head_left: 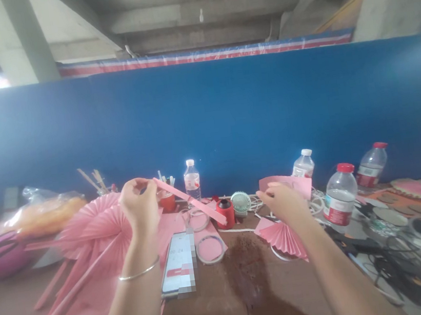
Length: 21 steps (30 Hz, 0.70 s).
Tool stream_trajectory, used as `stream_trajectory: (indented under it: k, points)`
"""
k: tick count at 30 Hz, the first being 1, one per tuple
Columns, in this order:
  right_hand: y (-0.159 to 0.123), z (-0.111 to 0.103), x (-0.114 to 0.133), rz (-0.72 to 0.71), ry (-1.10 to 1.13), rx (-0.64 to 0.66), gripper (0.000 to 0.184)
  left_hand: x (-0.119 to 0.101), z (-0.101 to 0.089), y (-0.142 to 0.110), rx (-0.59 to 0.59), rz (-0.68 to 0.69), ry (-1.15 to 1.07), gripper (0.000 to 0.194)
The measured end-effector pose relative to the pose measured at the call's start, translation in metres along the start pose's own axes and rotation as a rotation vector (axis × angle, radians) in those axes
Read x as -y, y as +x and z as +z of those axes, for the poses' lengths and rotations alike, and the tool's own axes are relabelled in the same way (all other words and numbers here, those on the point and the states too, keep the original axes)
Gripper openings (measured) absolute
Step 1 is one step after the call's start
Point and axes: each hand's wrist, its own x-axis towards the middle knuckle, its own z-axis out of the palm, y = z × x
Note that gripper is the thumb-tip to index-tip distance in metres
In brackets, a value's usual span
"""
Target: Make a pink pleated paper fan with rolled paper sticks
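Note:
My left hand [140,200] is raised at left centre, thumb and fingers pinched on one end of a long pink paper strip [190,199]. The strip slants down to the right, its free end in front of a red container [225,215]. Out to the right, my right hand [284,202] has its fingers extended to the left, with nothing visible in them. Behind that hand is a pink paper piece [302,182]. Below it lies a pleated pink paper fan [281,238], partly covered by my right forearm. Larger pink pleated fans [91,225] with pink sticks stand beside my left forearm.
A phone [178,262] and tape rolls [210,249] lie between my arms. Water bottles [192,180] stand at the back, with another bottle [340,197] nearer on the right. A small fan [241,202] is at centre. Cables [397,251] clutter the right. A blue partition [204,112] rises behind.

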Motion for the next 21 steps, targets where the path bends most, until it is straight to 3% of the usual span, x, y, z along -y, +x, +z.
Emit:
stream_trajectory:
  k: [3,6,8,15,21]
  points:
    - [-0.011,0.022,0.019,-0.067,0.193,0.156,0.024,-0.01,0.011,-0.019,0.118,0.042,-0.018,0.019]
    - [-0.026,0.04,0.036,0.023,0.537,0.498,0.036,-0.018,0.02,-0.035,0.226,0.032,-0.019,0.016]
    - [-0.035,0.048,0.042,0.037,0.594,0.6,0.033,-0.022,0.023,-0.043,0.287,0.014,-0.011,0.015]
    - [-0.042,0.063,0.041,0.156,0.588,0.569,0.012,-0.029,0.027,-0.057,0.44,-0.036,-0.022,0.017]
    - [-0.043,0.067,0.043,0.435,0.884,0.569,0.003,-0.033,0.028,-0.059,0.687,-0.311,-0.335,0.026]
